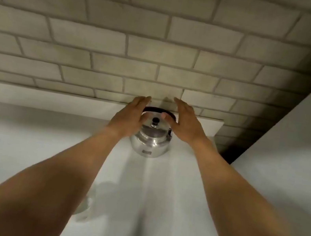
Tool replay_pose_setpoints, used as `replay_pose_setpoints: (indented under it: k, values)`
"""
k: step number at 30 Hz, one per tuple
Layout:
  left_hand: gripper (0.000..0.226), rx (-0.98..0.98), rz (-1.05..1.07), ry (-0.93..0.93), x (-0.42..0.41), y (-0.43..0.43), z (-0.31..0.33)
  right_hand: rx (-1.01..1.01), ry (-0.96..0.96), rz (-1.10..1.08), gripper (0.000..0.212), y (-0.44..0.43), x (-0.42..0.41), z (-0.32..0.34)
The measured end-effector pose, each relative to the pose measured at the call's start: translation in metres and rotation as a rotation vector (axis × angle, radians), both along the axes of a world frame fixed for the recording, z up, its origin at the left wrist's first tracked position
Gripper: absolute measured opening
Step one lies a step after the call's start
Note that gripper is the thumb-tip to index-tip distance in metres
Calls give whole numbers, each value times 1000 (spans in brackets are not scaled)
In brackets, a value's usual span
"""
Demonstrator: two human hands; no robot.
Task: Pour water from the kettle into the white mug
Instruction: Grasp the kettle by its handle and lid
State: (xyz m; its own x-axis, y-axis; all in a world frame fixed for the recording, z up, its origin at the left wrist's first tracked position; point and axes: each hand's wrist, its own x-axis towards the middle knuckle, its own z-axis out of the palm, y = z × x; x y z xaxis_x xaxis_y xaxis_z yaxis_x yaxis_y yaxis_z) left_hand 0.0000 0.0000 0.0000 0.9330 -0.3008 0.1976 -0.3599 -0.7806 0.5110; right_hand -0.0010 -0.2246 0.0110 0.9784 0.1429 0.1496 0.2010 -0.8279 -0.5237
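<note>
A shiny steel kettle (151, 142) with a dark arched handle and a black lid knob stands on the white counter (168, 193) near the back wall. My left hand (131, 115) is at its left side and my right hand (185, 123) at its right, both with fingers extended and apart, holding nothing. The right thumb reaches over the lid. A white mug (87, 201) sits nearer to me, mostly hidden behind my left forearm.
A grey brick wall (163, 46) rises right behind the kettle, with a low white ledge (49, 100) along its foot. A tall white panel (303, 133) closes off the right side.
</note>
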Motion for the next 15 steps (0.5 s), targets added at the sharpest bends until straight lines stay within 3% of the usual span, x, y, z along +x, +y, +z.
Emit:
replay_pose_setpoints:
  k: [2,7,15]
  values:
    - [54,-3,17,-6,8,-3,-5,25,-13,61,79,1,10,-3]
    - [39,7,61,0,16,-4,-16,91,66,244,38,11,23,-10]
    - [33,15,-3,-33,-6,6,7,131,99,199,8,15,2,13]
